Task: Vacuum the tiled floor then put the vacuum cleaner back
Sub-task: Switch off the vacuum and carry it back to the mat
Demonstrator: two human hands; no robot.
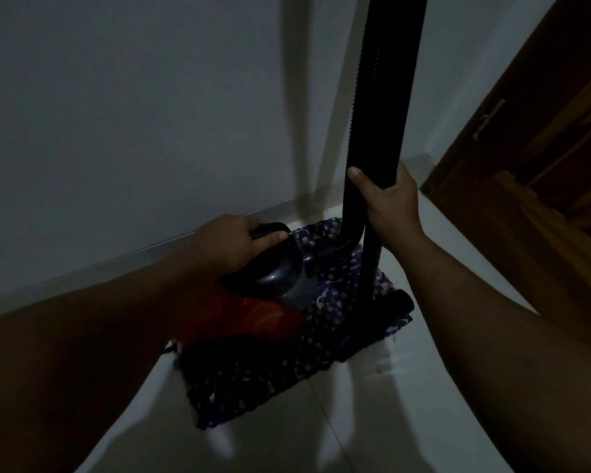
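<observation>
The vacuum point(280, 285), red and grey with a dark handle, stands on a knitted mat point(287, 363) near the wall point(133, 114). The left hand point(232, 240) grips its handle; the right hand point(389, 203) grasps the upright black tube point(389, 97) with its hose point(350, 213). Pale tiled floor point(321, 438) lies open in front; a wooden door point(543, 165) stands at right.

**Hidden and cut-off parts in a dim room**

The vacuum wand point(388, 97) and hose point(355, 186) are cut off by the top edge. The vacuum cleaner point(280, 278) base is partly hidden by the left forearm. The mat point(287, 349) pattern is lost in darkness. The wooden door point(543, 165) is cropped at the right.
</observation>
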